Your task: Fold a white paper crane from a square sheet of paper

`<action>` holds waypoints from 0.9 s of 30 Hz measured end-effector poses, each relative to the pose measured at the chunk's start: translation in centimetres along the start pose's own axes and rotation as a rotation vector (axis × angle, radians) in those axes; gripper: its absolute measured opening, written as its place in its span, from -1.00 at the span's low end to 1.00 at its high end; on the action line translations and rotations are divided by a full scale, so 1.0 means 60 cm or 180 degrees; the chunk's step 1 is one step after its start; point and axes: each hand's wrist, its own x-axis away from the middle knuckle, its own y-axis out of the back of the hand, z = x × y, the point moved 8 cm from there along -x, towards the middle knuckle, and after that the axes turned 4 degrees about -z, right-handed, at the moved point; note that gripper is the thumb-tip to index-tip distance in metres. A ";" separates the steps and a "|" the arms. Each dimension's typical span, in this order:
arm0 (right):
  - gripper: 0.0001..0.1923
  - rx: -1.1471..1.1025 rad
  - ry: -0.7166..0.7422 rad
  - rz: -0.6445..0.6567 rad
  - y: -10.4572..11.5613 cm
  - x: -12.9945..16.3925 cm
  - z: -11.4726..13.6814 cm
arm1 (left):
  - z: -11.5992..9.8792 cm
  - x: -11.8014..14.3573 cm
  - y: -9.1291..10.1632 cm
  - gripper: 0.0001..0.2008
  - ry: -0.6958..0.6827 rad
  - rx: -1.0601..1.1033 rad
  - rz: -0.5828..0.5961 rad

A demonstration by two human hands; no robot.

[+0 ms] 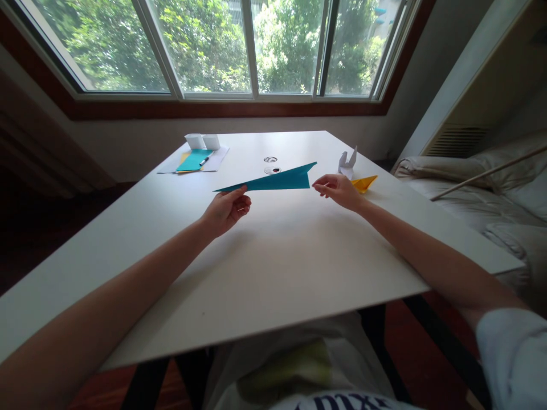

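My elbows and lap are cut off at the frame's edge, and the two small round things (272,165) beyond the paper are too small to identify. The white surface (277,267) stands under a wide window (213,45), with a bed (491,193) to my right. My left hand (224,210) pinches the near tip of a folded teal paper (277,181), held above the surface. My right hand (339,189) is loosely half-open just beside its wide end, a yellow folded paper (364,183) behind it.
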 end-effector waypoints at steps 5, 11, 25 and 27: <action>-0.73 -0.1883 -0.1177 0.0412 -0.053 0.009 -0.038 | 0.004 0.009 -0.021 -0.77 -0.0441 -0.0505 0.0565; -0.74 -0.2692 -0.1372 0.0257 -0.067 0.014 -0.045 | 0.006 0.029 -0.043 -0.77 -0.0727 -0.1106 0.0900; -0.64 -0.1755 -0.0564 -0.0071 -0.013 -0.004 -0.055 | -0.034 0.004 -0.005 -0.78 -0.1497 -0.1273 0.0316; -0.65 -0.1853 -0.0680 -0.0112 -0.012 -0.005 -0.059 | -0.036 0.006 -0.008 -0.78 -0.1517 -0.1222 0.0342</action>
